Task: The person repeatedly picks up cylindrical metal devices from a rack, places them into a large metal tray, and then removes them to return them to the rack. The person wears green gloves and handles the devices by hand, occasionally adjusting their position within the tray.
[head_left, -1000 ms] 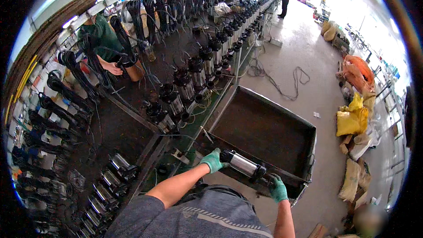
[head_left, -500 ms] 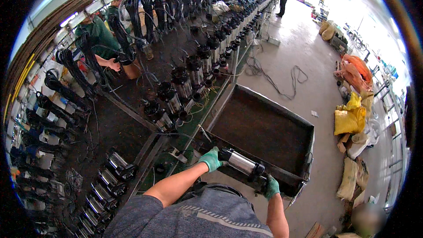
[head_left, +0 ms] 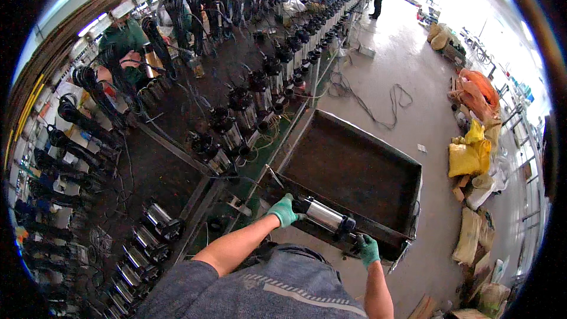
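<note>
A silver cylindrical pump (head_left: 323, 215) with black ends lies crosswise between my hands, at the near edge of a dark, shallow metal tray cart (head_left: 360, 168). My left hand (head_left: 284, 211), in a green glove, is closed on its black left end. At the other end, my right hand (head_left: 368, 249), also green-gloved, has its fingers closed on a thin part projecting past the black collar. My palms hide some of both ends.
Upright pumps (head_left: 260, 91) line the bench on the left, beneath hanging black cable coils (head_left: 94, 91). Several more pumps (head_left: 139, 260) lie at lower left. A co-worker in green (head_left: 124, 38) stands behind the coils. Sacks (head_left: 466, 156) lie along the right; a loose cable (head_left: 390, 106) crosses the floor.
My right hand has shifted slightly rightward at the pump's end; the pump and my left hand have barely moved. Behind the coils, the co-worker's arms have moved, with a metallic cylinder now beside them.
</note>
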The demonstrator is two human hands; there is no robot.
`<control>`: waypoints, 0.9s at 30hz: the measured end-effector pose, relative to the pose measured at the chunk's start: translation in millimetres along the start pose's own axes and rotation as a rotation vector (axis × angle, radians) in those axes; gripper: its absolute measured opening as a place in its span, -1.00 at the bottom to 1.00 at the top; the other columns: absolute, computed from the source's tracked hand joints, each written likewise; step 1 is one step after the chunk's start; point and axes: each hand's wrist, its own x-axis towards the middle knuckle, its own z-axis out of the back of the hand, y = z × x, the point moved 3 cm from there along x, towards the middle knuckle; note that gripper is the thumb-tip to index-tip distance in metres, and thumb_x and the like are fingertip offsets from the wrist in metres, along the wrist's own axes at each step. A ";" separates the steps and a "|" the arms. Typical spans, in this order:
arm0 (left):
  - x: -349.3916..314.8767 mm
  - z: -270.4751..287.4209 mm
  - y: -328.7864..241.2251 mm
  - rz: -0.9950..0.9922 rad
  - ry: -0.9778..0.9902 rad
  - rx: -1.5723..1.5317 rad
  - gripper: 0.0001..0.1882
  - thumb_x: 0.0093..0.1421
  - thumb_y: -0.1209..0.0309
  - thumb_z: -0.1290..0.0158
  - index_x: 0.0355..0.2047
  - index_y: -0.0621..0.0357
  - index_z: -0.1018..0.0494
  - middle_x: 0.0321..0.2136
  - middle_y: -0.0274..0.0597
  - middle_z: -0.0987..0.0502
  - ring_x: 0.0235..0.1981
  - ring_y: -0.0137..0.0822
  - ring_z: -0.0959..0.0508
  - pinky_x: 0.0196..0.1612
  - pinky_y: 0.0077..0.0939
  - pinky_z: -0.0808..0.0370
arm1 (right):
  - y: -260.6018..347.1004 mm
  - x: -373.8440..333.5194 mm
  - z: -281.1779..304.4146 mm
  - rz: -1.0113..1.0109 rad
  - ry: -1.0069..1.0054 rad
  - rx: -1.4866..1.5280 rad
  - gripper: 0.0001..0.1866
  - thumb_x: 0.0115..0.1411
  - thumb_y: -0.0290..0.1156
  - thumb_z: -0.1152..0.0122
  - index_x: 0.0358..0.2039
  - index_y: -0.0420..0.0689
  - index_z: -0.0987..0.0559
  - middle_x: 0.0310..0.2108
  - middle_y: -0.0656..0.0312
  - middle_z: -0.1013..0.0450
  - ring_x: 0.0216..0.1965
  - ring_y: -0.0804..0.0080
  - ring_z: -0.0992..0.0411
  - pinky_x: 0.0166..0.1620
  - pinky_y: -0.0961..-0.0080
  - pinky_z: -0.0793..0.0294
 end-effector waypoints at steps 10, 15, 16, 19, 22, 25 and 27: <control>-7.5 7.3 2.5 -0.033 -0.056 -0.074 -0.21 -0.06 0.10 -0.46 0.02 0.30 -0.33 -0.09 0.14 -0.59 -0.06 0.03 -0.61 0.04 -0.19 -0.51 | 20.5 -14.9 -30.8 -0.093 -0.285 0.150 -0.67 0.39 -0.13 -0.17 -0.21 -0.17 -0.63 -0.58 0.30 -0.44 -0.67 0.51 -0.32 -0.60 0.51 -0.29; 13.3 -7.4 14.8 -0.143 -0.083 -0.116 -0.24 -0.08 0.15 -0.49 0.00 0.25 -0.34 -0.13 -0.01 -0.59 -0.11 -0.10 -0.59 0.02 -0.24 -0.52 | 43.9 -23.2 -30.8 -0.197 -0.340 0.147 -0.61 0.31 -0.10 -0.28 -0.13 -0.21 -0.64 -0.46 0.21 -0.52 -0.50 0.47 -0.43 -0.44 0.47 -0.42; 25.4 -12.2 34.7 -0.165 -0.091 -0.113 -0.24 -0.08 0.17 -0.49 0.00 0.25 -0.33 -0.13 -0.01 -0.58 -0.12 -0.13 -0.58 0.02 -0.24 -0.52 | 51.7 -23.1 -30.9 -0.006 -0.403 -0.049 -0.62 0.29 -0.13 -0.30 -0.14 -0.21 -0.63 -0.42 0.14 -0.54 -0.45 0.34 -0.47 -0.36 0.41 -0.47; 23.3 -16.3 39.2 -0.176 -0.084 -0.118 -0.27 -0.04 0.24 -0.48 0.00 0.26 -0.30 -0.17 -0.03 -0.56 -0.17 -0.19 -0.55 -0.03 -0.29 -0.52 | 41.7 -38.4 -9.1 0.400 -0.741 -0.527 -0.67 0.23 -0.22 -0.32 -0.15 -0.22 -0.60 -0.25 -0.03 -0.55 -0.19 0.00 -0.52 -0.08 0.25 -0.51; 11.6 -9.1 35.0 -0.091 -0.061 -0.201 -0.37 0.05 0.31 -0.44 -0.04 0.25 -0.27 -0.18 -0.12 -0.52 -0.19 -0.26 -0.52 -0.07 -0.36 -0.51 | 33.9 -76.5 35.7 0.376 -1.113 -0.641 -0.64 0.18 -0.25 -0.34 -0.10 -0.19 -0.57 -0.15 -0.05 -0.54 -0.09 -0.11 -0.48 0.00 0.12 -0.48; 12.9 -13.7 27.7 -0.186 -0.111 -0.201 -0.35 0.03 0.30 -0.45 -0.04 0.24 -0.27 -0.15 -0.10 -0.51 -0.19 -0.26 -0.52 -0.06 -0.35 -0.51 | -3.6 -108.3 85.3 0.085 -1.208 -0.611 -0.51 0.18 -0.23 -0.36 0.03 -0.19 -0.45 -0.18 -0.07 -0.53 -0.18 -0.01 -0.52 -0.10 0.12 -0.51; 3.4 -13.9 -9.4 -0.092 -0.050 -0.237 -0.31 0.02 0.28 -0.46 -0.02 0.24 -0.26 -0.13 -0.08 -0.51 -0.17 -0.25 -0.52 -0.02 -0.35 -0.50 | -43.7 -114.4 111.8 -0.036 -1.173 -0.287 -0.45 0.18 -0.19 -0.38 0.06 -0.19 -0.42 -0.23 -0.06 -0.52 -0.23 0.09 -0.54 -0.16 0.20 -0.55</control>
